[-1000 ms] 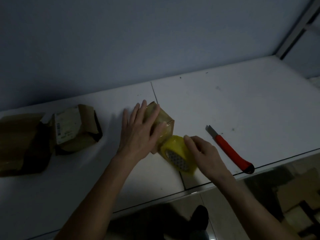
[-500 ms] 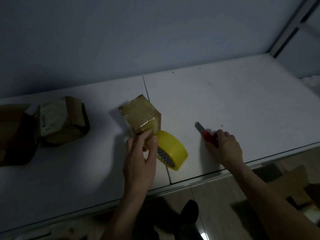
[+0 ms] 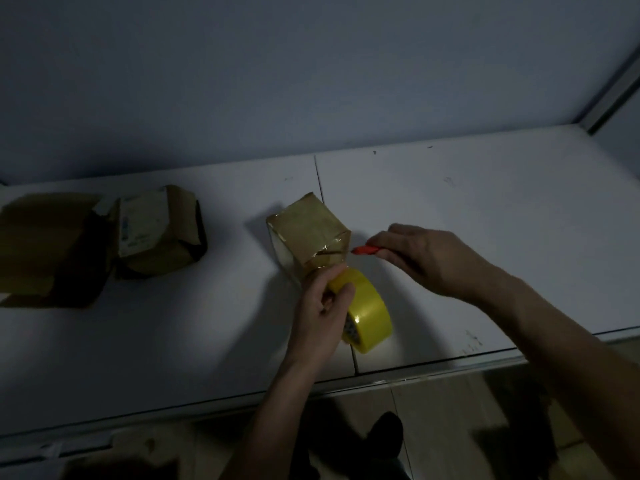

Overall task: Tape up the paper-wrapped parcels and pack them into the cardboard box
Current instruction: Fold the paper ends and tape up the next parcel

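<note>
**Cutter closing on the tape**

Left hand point(image 3: 320, 308) grips the yellow tape roll point(image 3: 369, 315) against the taped parcel point(image 3: 308, 233) mid-counter; right hand point(image 3: 420, 256) holds the red utility knife point(image 3: 363, 250). Keep the strip taut, slice close.

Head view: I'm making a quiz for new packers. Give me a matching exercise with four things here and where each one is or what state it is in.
Things:
1. tape roll
2. knife
3. parcel
4. cardboard box

States:
A. far left, open
B. in the right hand
C. in the left hand
D. upright, glossy with tape

Pairs: 1-C, 2-B, 3-D, 4-A
</note>
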